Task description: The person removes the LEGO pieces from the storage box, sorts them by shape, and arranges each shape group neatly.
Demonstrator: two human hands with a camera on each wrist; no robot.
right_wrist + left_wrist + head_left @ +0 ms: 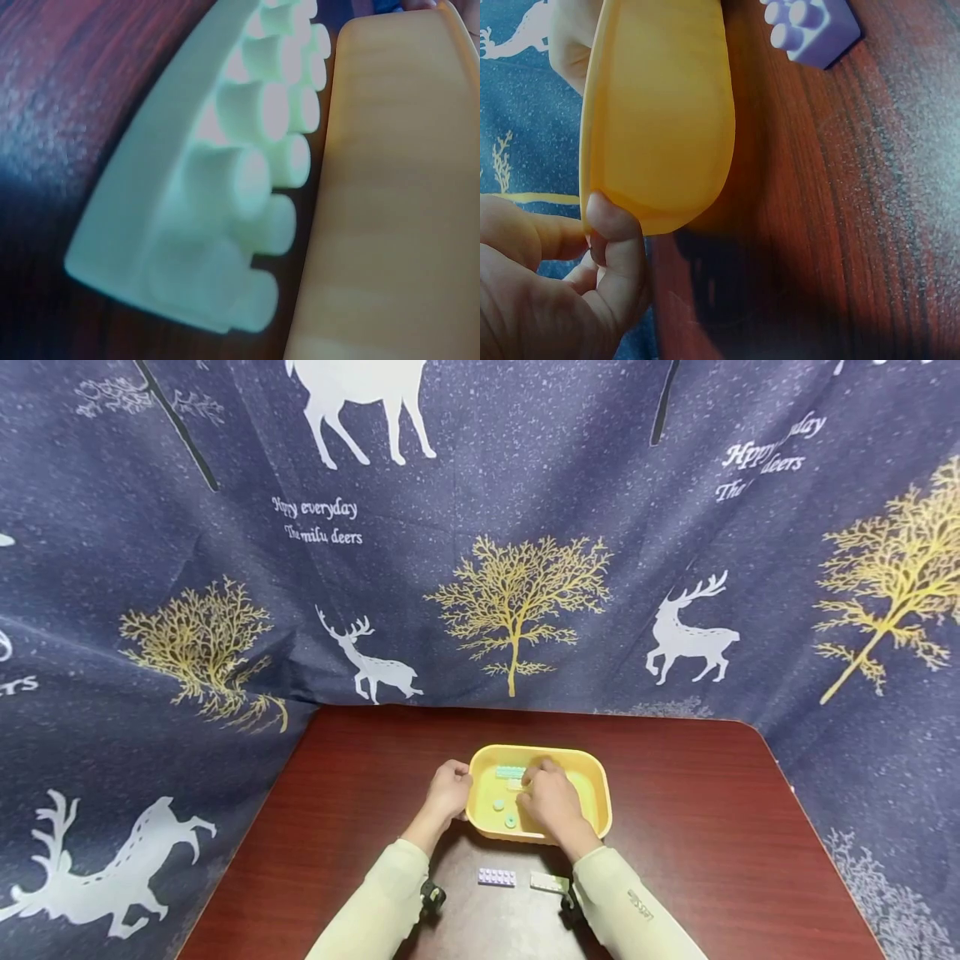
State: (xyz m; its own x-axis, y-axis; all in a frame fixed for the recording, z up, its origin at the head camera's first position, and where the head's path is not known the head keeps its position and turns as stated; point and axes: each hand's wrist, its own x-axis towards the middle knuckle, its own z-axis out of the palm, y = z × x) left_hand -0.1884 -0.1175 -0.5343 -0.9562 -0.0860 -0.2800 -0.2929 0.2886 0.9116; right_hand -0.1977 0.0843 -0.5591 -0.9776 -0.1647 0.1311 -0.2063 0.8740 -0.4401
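A yellow plastic tub (600,814) stands on the table, and my left hand (451,789) pinches its left rim between thumb and fingers. In the left wrist view those fingers (619,225) grip the edge near a rounded corner. My right hand (551,797) reaches down inside the tub, fingers bent beside a pale yellow brick (515,784); I cannot tell whether it holds anything. Behind that lies a teal studded brick (510,772). Two small round pieces, one pale green (498,805) and one teal (511,821), sit on the tub floor left of the right hand.
In front of the tub, a purple studded brick (497,877) and a pale green one (549,882) lie on the dark red wooden table (690,827). The right wrist view has the pale green brick large beside the tub wall. A blue deer-print cloth (450,510) hangs behind.
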